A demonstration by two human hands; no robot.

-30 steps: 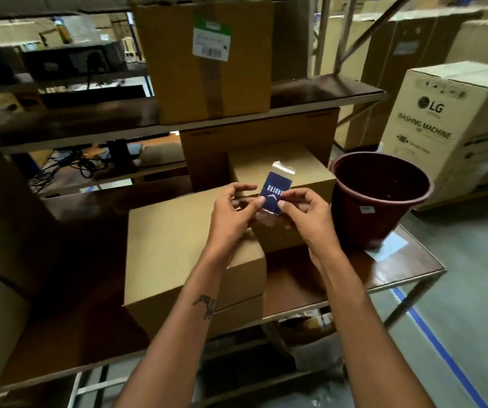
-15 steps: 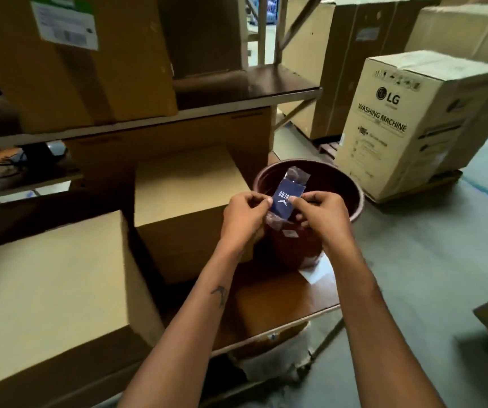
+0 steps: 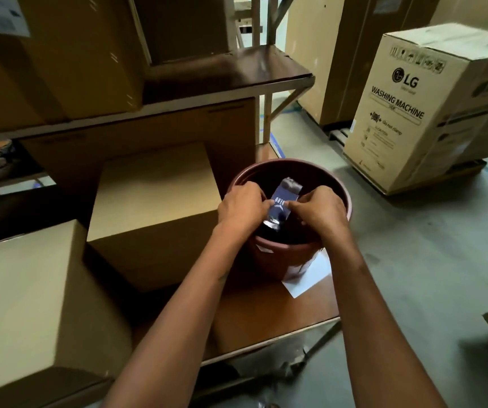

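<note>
Grey concrete floor [image 3: 413, 275] stretched off to the right of a storage rack [image 3: 236, 69], whose upper shelf carried large brown cartons. On a pallet across the aisle stood a tall washing machine carton [image 3: 431, 107]. Below the rack's shelf, a wooden worktop [image 3: 266, 313] held two plain cardboard boxes: the near box [image 3: 30, 304] at the left edge of view and the middle box [image 3: 154, 195] just behind and to the right of it. At the worktop's right end, just beside the middle box, sat a maroon bucket [image 3: 278, 260], upright, with a white sheet of paper [image 3: 307, 278] poking out from under its base.

Both bare forearms reached forward to the bucket's mouth. The left hand [image 3: 241, 206] and the right hand [image 3: 317, 210] met over the opening, knuckles up and fingers curled inward. Between them was a small blue packet [image 3: 281, 201] in a clear wrapper, tilted with its top end leaning away to the right. It was held above the bucket's dark interior, inside the ring of the rim and apart from the wall.

The left hand's fingertips [image 3: 266, 206] pinched the packet's left edge, and the right hand's thumb [image 3: 291, 205] pressed on its right edge, so each hand was clenched on it from its own side. The crumpled clear ends of the wrapper stuck out above and below the fingers.
</note>
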